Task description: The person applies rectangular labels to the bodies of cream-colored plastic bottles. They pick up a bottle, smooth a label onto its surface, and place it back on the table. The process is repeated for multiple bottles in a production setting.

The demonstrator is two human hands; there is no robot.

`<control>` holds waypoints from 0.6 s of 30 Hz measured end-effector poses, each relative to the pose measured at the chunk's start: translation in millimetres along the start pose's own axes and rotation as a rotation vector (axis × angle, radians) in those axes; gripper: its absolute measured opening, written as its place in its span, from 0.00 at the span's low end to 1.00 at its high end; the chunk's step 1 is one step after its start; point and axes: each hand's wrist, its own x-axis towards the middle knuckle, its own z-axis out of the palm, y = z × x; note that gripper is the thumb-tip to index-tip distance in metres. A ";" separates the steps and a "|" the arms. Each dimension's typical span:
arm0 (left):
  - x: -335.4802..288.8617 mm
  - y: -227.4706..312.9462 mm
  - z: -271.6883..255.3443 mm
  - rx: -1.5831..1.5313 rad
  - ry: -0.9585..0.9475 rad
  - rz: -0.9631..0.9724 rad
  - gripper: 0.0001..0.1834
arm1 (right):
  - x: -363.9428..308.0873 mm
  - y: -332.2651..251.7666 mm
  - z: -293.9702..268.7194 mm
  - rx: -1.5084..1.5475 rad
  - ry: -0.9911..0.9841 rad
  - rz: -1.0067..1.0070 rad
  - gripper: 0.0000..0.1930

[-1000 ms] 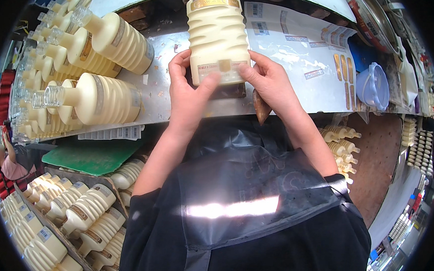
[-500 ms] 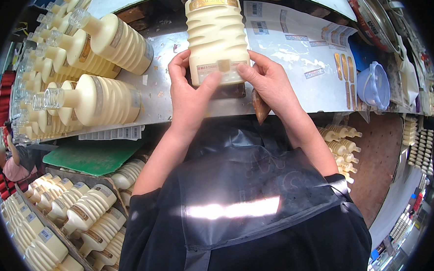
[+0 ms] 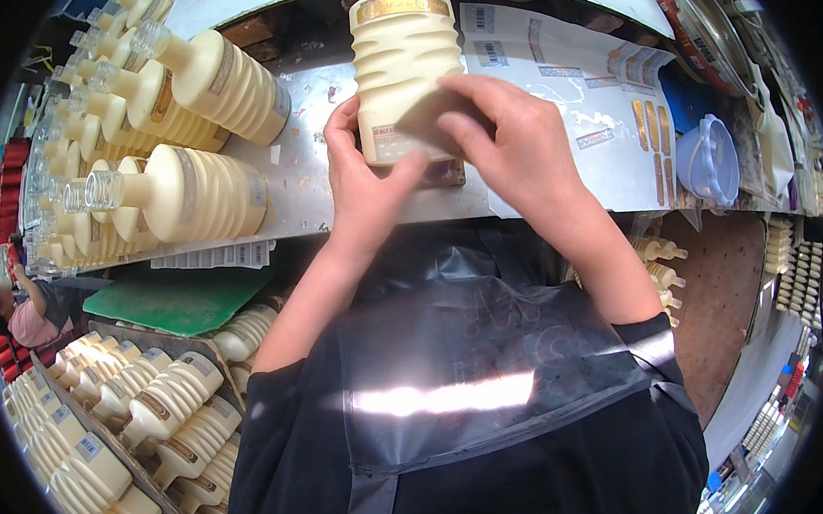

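Note:
A cream ribbed plastic bottle (image 3: 405, 61) with a gold band near its neck stands on the grey worktop (image 3: 303, 195) in front of me. My left hand (image 3: 364, 185) grips its lower left side, thumb on the small label at the base. My right hand (image 3: 510, 146) lies flat over the lower right front of the bottle, fingers pressing on that label. Both forearms come up from below over my dark apron (image 3: 480, 372).
Many like bottles (image 3: 187, 194) lie on their sides at the left of the worktop, more in a crate (image 3: 143, 410) below. White label sheets (image 3: 578, 98) lie at the right, next to a blue mask (image 3: 705, 161). Another person (image 3: 27, 316) is at far left.
My right hand has slid from the bottle's right side onto its lower front, over the label. The left hand and bottle have stayed put.

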 end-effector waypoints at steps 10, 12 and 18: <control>4.3 -4.8 -5.2 -0.059 -0.005 0.057 0.43 | -20.6 -9.1 -3.2 -0.037 0.015 0.203 0.14; 8.3 -6.2 -0.6 -0.044 0.013 0.056 0.43 | -23.0 -7.4 -3.9 -0.040 0.096 0.317 0.13; 9.8 -9.8 1.6 -0.059 0.020 0.060 0.39 | -43.1 9.0 3.9 0.198 -0.022 0.477 0.15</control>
